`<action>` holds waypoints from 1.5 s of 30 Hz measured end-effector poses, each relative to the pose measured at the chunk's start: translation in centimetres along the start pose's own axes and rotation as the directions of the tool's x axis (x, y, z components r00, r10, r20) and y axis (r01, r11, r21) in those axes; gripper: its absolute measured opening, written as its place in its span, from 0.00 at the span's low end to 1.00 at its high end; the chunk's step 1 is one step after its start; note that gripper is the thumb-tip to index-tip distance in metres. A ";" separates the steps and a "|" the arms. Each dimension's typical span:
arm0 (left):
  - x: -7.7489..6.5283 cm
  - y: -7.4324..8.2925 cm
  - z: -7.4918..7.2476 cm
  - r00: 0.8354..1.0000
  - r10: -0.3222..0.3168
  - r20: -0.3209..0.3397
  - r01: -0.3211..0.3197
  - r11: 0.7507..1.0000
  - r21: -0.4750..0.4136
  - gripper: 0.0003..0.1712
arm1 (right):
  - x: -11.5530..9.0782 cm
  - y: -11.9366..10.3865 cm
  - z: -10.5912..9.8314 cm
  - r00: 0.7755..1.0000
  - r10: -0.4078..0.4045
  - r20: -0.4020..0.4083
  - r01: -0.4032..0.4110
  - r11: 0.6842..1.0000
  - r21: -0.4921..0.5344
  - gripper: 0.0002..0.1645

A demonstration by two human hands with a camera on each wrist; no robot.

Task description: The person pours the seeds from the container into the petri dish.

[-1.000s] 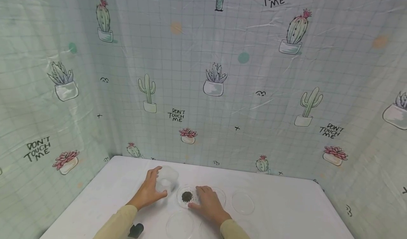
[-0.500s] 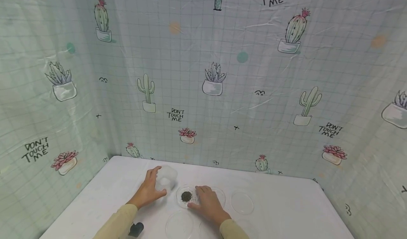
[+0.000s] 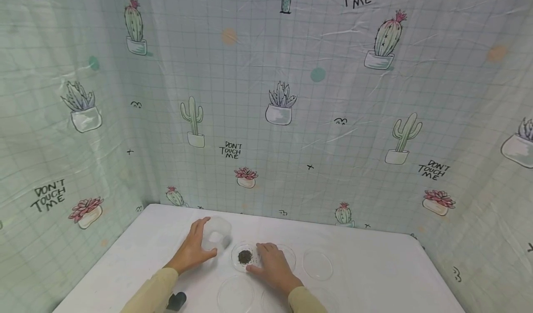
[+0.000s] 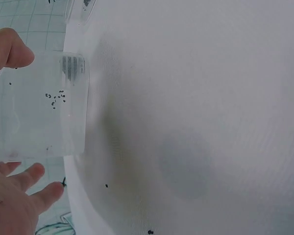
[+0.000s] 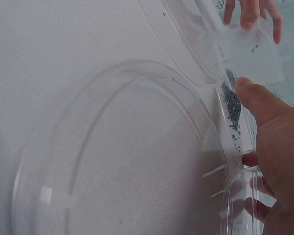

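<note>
My left hand (image 3: 192, 249) grips a translucent plastic container (image 3: 219, 231), thumb on one side and fingers on the other. In the left wrist view, several dark specks show through the wall of this container (image 4: 32, 122). To its right, a clear petri dish (image 3: 235, 262) holds a small heap of dark granules (image 3: 244, 257), with some scattered toward the dish's right side. My right hand (image 3: 275, 267) holds this dish by its right side. The right wrist view has the thumb (image 5: 257, 98) at the near rim beside the granules (image 5: 231, 105) and the fingers along the far side.
More clear round dishes surround the right hand: one to the right (image 3: 318, 265), one in front (image 3: 235, 295), others partly hidden by the hand and sleeve. A dark rounded object (image 3: 178, 300) lies beside the left sleeve. Stray specks (image 4: 150, 232) dot the white tabletop (image 3: 374, 276).
The container in my left hand has shifted slightly left and turned a little. My right hand and the dish have stayed in place.
</note>
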State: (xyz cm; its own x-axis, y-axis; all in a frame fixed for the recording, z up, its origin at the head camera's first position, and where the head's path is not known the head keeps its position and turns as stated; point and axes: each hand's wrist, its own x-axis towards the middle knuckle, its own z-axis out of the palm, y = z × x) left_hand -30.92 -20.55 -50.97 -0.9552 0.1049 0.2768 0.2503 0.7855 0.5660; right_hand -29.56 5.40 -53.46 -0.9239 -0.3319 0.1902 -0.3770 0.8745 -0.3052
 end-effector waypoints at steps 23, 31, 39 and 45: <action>-1.0 0.0 -1.2 0.994 0.085 -0.061 -0.080 0.994 0.077 0.53 | -0.1 -0.2 -0.4 1.000 -0.023 0.002 0.023 0.999 -0.023 0.46; -1.4 0.7 -1.4 0.990 0.124 -0.062 -0.117 0.988 0.097 0.53 | -0.2 -0.2 -0.4 1.000 -0.020 -0.002 0.020 0.999 -0.039 0.47; -1.6 1.1 -1.7 0.986 0.157 -0.056 -0.150 0.981 0.121 0.54 | -0.2 -0.1 -0.3 1.000 -0.025 -0.003 0.025 0.999 -0.024 0.46; -1.9 1.4 -2.0 0.985 0.166 -0.051 -0.161 0.982 0.104 0.54 | -0.2 0.1 -0.2 0.999 -0.041 -0.018 0.041 0.999 -0.024 0.46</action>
State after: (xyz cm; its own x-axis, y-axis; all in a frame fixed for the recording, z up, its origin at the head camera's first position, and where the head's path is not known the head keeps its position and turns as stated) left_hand -28.45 -20.87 -49.20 -0.8909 0.2031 0.4061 0.3827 0.8173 0.4308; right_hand -29.42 5.56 -53.34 -0.9064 -0.3612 0.2189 -0.4124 0.8687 -0.2744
